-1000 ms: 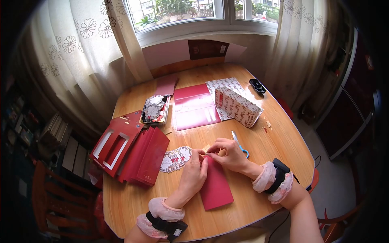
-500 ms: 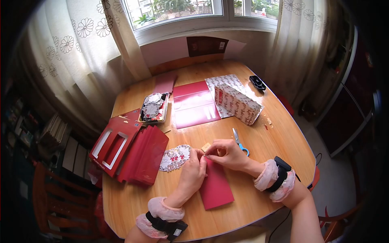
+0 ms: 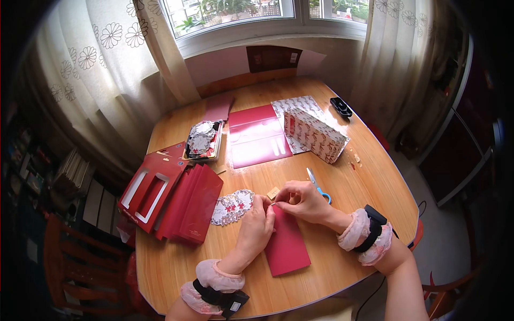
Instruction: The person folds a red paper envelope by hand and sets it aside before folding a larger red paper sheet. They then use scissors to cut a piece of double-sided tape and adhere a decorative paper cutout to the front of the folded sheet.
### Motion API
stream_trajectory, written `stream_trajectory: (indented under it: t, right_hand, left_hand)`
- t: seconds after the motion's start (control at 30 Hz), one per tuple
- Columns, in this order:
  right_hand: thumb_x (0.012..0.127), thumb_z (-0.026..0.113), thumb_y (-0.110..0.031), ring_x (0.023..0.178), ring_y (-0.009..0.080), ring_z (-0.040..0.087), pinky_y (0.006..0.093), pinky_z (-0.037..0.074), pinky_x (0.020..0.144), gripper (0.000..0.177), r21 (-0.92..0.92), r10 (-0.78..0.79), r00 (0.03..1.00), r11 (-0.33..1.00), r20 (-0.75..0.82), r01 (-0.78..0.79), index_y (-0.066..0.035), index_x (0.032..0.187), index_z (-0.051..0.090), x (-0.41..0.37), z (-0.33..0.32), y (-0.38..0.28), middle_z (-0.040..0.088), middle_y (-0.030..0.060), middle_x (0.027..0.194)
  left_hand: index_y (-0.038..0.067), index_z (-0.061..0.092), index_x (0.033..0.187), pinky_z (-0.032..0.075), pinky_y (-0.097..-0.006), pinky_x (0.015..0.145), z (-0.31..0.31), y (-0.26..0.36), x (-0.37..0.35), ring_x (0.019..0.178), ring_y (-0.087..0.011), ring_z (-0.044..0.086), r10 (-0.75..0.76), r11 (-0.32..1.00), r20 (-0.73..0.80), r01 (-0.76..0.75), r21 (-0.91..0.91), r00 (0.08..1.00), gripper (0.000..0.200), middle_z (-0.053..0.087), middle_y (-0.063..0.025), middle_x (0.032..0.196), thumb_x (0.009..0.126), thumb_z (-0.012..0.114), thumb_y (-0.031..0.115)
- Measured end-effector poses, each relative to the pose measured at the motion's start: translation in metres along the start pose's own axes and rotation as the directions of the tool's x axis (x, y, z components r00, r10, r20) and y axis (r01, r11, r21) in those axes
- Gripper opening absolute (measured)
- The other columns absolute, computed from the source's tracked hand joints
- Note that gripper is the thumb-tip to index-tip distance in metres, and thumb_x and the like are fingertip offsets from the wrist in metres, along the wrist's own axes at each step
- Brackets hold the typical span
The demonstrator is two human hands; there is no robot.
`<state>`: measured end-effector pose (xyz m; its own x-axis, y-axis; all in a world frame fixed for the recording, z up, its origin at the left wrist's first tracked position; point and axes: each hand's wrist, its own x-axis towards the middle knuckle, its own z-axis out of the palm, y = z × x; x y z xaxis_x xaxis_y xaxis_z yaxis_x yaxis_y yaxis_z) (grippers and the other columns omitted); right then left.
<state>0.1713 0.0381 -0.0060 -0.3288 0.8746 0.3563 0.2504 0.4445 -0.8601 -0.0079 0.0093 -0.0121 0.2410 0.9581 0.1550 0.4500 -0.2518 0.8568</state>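
My left hand (image 3: 255, 229) pinches the red card (image 3: 288, 247) toward the tabletop's (image 3: 369, 184) near edge; right hand (image 3: 304, 204) at card's far end, can't tell its grip. Steady card, light touch.

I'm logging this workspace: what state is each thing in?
Red card: unrolled, far end between both hands
Left hand: closed on the card's edge
Right hand: fingertips pinched together
Scissors: lying down, partly hidden
Tray: filled with cutouts
Large red sheet: spread out
Patterned box: resting partly on patterned sheet
Curtains: drawn apart
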Motion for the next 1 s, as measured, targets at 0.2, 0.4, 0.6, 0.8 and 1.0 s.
stream_trajectory:
  t: [0.2, 0.4, 0.6, 0.8, 1.0]
  right_hand:
    - [0.078, 0.073, -0.002, 0.072, 0.0126, 0.061, 0.0251, 0.046, 0.059, 0.009, -0.055, -0.048, 0.999, 0.997, 0.002, 0.048, -0.001, 0.086, 0.070, 0.0010, -0.0008, -0.0004, 0.066, 0.0063, 0.079]
    - [0.075, 0.073, -0.004, 0.075, 0.0194, 0.063, 0.0301, 0.049, 0.066, 0.010, -0.134, -0.124, 0.992, 0.983, 0.026, 0.126, -0.001, 0.084, 0.070, 0.0014, -0.0030, 0.0013, 0.067, 0.0094, 0.080]
    - [0.074, 0.074, -0.005, 0.074, 0.0209, 0.063, 0.0313, 0.050, 0.067, 0.011, -0.192, -0.174, 0.985, 0.966, 0.019, 0.174, 0.001, 0.081, 0.068, 0.0012, -0.0032, 0.0005, 0.067, 0.0097, 0.079]
    - [0.073, 0.075, -0.005, 0.073, 0.0205, 0.063, 0.0311, 0.050, 0.067, 0.012, -0.177, -0.154, 0.988, 0.973, -0.008, 0.150, 0.001, 0.081, 0.068, 0.0006, -0.0031, -0.0017, 0.066, 0.0102, 0.078]
    - [0.074, 0.074, -0.004, 0.072, 0.0189, 0.063, 0.0303, 0.050, 0.066, 0.012, -0.134, -0.132, 0.991, 0.982, 0.003, 0.131, 0.001, 0.082, 0.068, 0.0011, -0.0030, 0.0009, 0.066, 0.0098, 0.078]
  left_hand:
    - [0.000, 0.044, 0.104, 0.052, -0.0431, 0.054, 0.0022, -0.0037, 0.0001, 0.057, -0.0328, 0.065, 0.063, 0.998, -0.025, -0.062, 0.025, 0.998, 0.015, 0.063, -0.0219, 0.080, 0.098, 0.050, 0.012]
    - [0.001, 0.046, 0.103, 0.052, -0.0434, 0.056, 0.0023, -0.0016, -0.0005, 0.056, -0.0331, 0.065, 0.037, 0.999, -0.028, -0.038, -0.013, 0.999, 0.014, 0.063, -0.0213, 0.080, 0.098, 0.051, 0.012]
    - [0.000, 0.048, 0.103, 0.051, -0.0426, 0.058, 0.0015, -0.0022, -0.0002, 0.058, -0.0317, 0.065, 0.091, 0.996, -0.020, -0.091, 0.017, 0.996, 0.014, 0.064, -0.0208, 0.080, 0.098, 0.050, 0.012]
    - [0.000, 0.051, 0.102, 0.052, -0.0396, 0.056, 0.0007, -0.0008, 0.0003, 0.060, -0.0301, 0.066, 0.035, 0.999, 0.011, -0.034, -0.033, 0.999, 0.013, 0.064, -0.0200, 0.081, 0.098, 0.049, 0.012]
    - [0.000, 0.051, 0.104, 0.054, -0.0319, 0.051, -0.0005, -0.0021, 0.0013, 0.061, -0.0238, 0.066, -0.059, 0.993, 0.050, 0.064, -0.097, 0.997, 0.015, 0.064, -0.0153, 0.078, 0.100, 0.048, 0.013]
